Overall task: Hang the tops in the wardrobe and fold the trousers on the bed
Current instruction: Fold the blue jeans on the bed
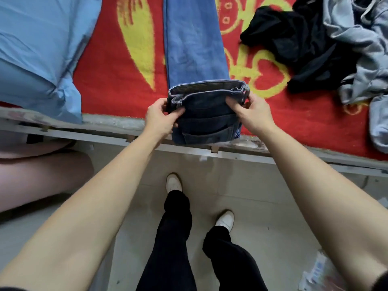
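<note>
1. Head view. Jeans (206, 114): lay on the bed (100, 85), with the waistband held up at the near edge. The legs ran straight away toward the far edge, so the long axis pointed outward from the person.
2. Left hand (160, 117): pinched the waistband's left corner.
3. Right hand (255, 113): gripped the right corner. Both hands were equally near.
4. Judgement: the fold probably ran forward along that axis.
5. Heap of black and grey garments (315, 45): toward the bed's right end, well apart from the jeans.
</note>
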`<state>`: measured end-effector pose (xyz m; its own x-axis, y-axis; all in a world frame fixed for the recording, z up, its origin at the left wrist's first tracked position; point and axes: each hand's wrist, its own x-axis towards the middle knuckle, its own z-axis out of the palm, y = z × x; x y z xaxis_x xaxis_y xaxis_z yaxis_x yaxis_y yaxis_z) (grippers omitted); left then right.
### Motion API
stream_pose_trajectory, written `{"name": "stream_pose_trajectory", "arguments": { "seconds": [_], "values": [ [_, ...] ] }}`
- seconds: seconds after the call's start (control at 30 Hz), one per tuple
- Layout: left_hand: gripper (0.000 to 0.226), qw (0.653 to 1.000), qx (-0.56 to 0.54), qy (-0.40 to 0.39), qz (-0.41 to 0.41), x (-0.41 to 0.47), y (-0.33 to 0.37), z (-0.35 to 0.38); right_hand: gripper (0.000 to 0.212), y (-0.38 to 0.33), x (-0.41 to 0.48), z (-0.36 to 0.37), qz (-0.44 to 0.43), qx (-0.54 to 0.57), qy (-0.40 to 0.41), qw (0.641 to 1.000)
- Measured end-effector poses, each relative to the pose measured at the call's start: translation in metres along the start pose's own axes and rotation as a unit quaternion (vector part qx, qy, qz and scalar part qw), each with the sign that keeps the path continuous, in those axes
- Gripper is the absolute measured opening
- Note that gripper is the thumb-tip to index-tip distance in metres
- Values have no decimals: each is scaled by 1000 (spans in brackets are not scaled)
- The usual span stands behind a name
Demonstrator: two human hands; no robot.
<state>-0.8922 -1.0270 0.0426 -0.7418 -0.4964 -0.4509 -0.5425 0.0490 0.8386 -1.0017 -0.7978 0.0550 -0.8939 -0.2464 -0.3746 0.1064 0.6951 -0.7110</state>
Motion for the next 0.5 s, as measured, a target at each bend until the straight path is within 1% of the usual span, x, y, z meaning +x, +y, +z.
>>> {"name": "stream_pose_trajectory", "arguments": {
  "seconds": [0.1,0.17,0.2,0.23,0.27,0.3,0.33,0.37,0.4,0.43,0.47,0.5],
  "values": [
    [28,996,89,9,27,58,7,0,37,-17,54,11,21,-65,10,998],
    [32,994,110,11,25,94,13,5,45,-27,89,20,36,-97,25,994],
    [35,993,114,17,16,110,14,8,46,-31,105,25,41,-107,33,993],
    [40,993,116,28,5,125,14,11,41,-32,119,30,43,-105,42,993],
    [45,992,123,40,-3,137,13,13,31,-31,132,36,43,-82,39,995],
    [49,989,141,48,-3,146,11,15,35,-30,140,41,44,-48,26,998],
    [53,984,170,45,5,153,7,16,54,-28,143,47,40,-31,10,999],
    [55,978,206,29,14,157,1,17,65,-24,144,52,25,-56,-10,998],
    [56,969,245,4,22,157,-6,18,67,-17,143,58,-1,-126,-27,992],
    [57,959,281,-21,27,157,-12,19,66,-9,140,66,-30,-217,-43,975],
    [57,950,308,-35,29,156,-19,20,63,-2,134,73,-57,-308,-56,948],
    [57,945,322,-38,27,156,-25,21,62,5,129,80,-79,-376,-63,921]
  ]
}}
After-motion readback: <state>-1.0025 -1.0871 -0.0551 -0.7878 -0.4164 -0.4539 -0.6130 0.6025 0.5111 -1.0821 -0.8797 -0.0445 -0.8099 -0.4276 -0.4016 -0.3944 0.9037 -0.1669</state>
